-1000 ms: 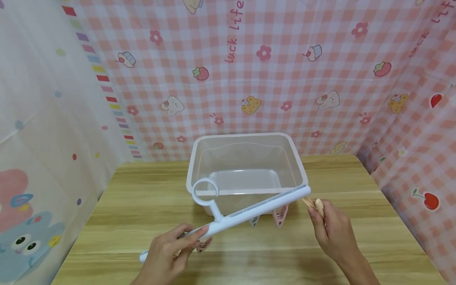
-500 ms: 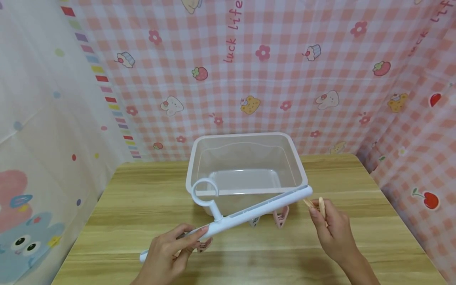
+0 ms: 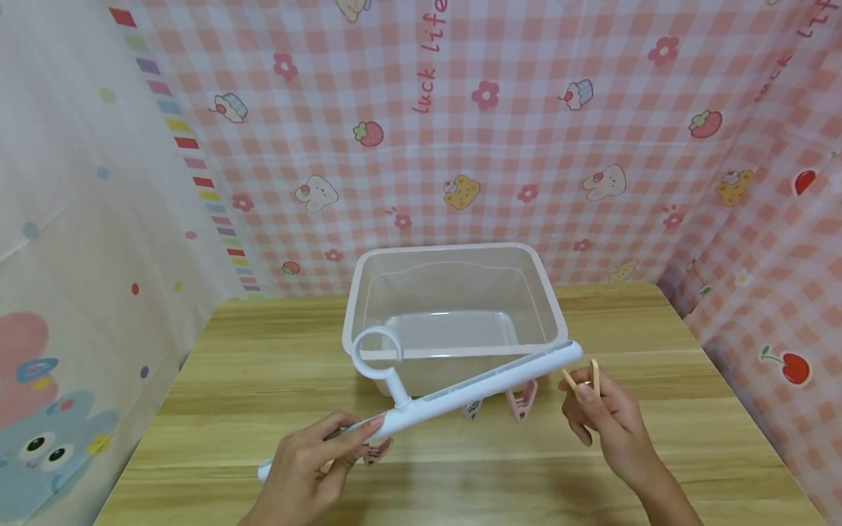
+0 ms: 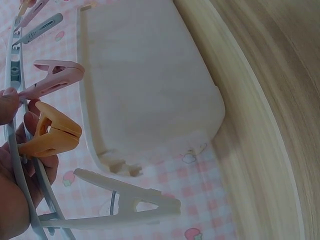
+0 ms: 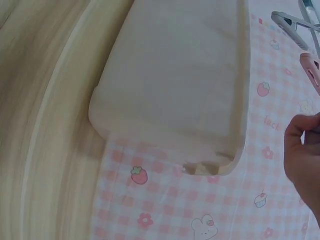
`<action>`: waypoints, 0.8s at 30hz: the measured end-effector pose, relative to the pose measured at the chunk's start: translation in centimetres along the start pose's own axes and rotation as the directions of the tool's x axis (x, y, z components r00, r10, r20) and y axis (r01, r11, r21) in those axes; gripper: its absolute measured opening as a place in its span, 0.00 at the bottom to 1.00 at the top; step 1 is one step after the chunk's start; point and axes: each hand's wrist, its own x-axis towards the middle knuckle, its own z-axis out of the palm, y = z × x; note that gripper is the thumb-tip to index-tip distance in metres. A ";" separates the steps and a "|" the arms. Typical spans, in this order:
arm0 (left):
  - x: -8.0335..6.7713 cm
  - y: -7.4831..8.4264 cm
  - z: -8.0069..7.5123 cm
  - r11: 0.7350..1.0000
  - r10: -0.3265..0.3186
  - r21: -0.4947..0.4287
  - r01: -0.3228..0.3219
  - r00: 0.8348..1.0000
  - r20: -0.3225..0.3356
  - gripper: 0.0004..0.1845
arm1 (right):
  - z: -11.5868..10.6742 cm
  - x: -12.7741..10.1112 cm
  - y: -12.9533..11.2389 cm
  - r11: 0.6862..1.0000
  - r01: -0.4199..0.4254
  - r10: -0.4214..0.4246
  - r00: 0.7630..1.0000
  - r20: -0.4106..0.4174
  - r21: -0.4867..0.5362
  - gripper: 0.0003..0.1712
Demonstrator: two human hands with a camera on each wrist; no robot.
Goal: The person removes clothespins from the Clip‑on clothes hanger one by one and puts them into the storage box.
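A pale blue clip hanger (image 3: pixel 487 380) with a hook ring slants upward to the right, close in front of the bin. My left hand (image 3: pixel 312 456) grips its bar left of the ring. My right hand (image 3: pixel 615 424) pinches a light orange clothespin (image 3: pixel 596 376), its two arms spread in a V just below the bar's right end. Hanging from the bar are a pink clothespin (image 4: pixel 55 80), an orange clothespin (image 4: pixel 52 132) near the left fingers, a white clothespin (image 4: pixel 130 202) and a grey clothespin (image 4: pixel 40 29). In the right wrist view, the right hand's fingertips are cut off by the frame.
A translucent beige plastic bin (image 3: pixel 454 252) stands at the back of the wood-grain table (image 3: pixel 276 351), behind the hanger. Pink checked cloth (image 3: pixel 408 161) hangs along the back, and a white cloth with cartoon prints (image 3: pixel 85 241) covers the left side.
The right hand has shifted its fingers on the clothespin, and more of its V shape shows now. The hanger's right end has moved slightly to the right. The left hand keeps its grip.
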 end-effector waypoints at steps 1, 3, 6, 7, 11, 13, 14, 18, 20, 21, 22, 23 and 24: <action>0.0 0.0 0.0 1.000 0.004 -0.006 -0.004 1.000 -0.002 0.18 | 0.0 0.0 0.1 0.999 0.001 -0.002 1.000 0.022 0.051 0.28; 0.0 -0.1 0.1 1.000 0.014 -0.019 -0.014 1.000 -0.007 0.18 | 0.0 0.0 0.2 0.986 0.003 -0.015 0.997 0.072 0.168 0.28; -0.1 -0.2 0.1 0.999 0.031 -0.029 -0.031 0.999 -0.018 0.17 | 0.1 0.2 0.3 0.938 -0.017 -0.032 0.990 0.136 0.346 0.29; -0.1 -0.2 0.2 0.999 0.038 -0.033 -0.039 0.999 -0.022 0.17 | 0.2 0.3 0.4 0.923 -0.022 -0.038 0.988 0.148 0.385 0.29; -0.1 -0.4 0.3 0.998 0.059 -0.032 -0.061 0.997 -0.039 0.17 | 0.3 0.5 0.2 0.885 -0.045 -0.039 0.985 0.170 0.464 0.30; 0.0 -0.4 0.3 0.998 0.063 -0.030 -0.064 0.997 -0.044 0.16 | 0.3 0.5 0.2 0.883 -0.047 -0.041 0.984 0.176 0.467 0.30; 0.0 -0.4 0.3 0.998 0.060 -0.028 -0.061 0.997 -0.043 0.16 | 0.3 0.5 0.1 0.885 -0.047 -0.041 0.983 0.177 0.463 0.30; 0.1 -0.5 0.2 0.997 0.063 -0.035 -0.065 0.997 -0.040 0.16 | 0.2 0.4 0.2 0.921 -0.035 -0.035 0.985 0.170 0.389 0.29; 0.1 -0.5 0.2 0.997 0.064 -0.039 -0.065 0.997 -0.036 0.17 | 0.1 0.3 0.3 0.944 -0.026 -0.027 0.988 0.155 0.328 0.27; 0.0 -0.5 0.2 0.997 0.069 -0.043 -0.070 0.997 -0.036 0.16 | 0.1 0.2 0.3 0.955 -0.022 -0.021 0.989 0.143 0.297 0.27; 0.0 -0.5 0.3 0.997 0.071 -0.041 -0.072 0.997 -0.035 0.16 | 0.2 0.2 0.3 0.964 -0.019 -0.016 0.992 0.128 0.267 0.26; 0.0 -0.5 0.3 0.996 0.074 -0.038 -0.075 0.997 -0.035 0.16 | 0.2 0.2 0.2 0.972 -0.017 -0.010 0.994 0.112 0.236 0.26; 0.0 -0.5 0.3 0.997 0.075 -0.032 -0.076 0.997 -0.036 0.16 | 0.3 0.1 0.1 0.979 -0.018 -0.001 0.996 0.094 0.203 0.26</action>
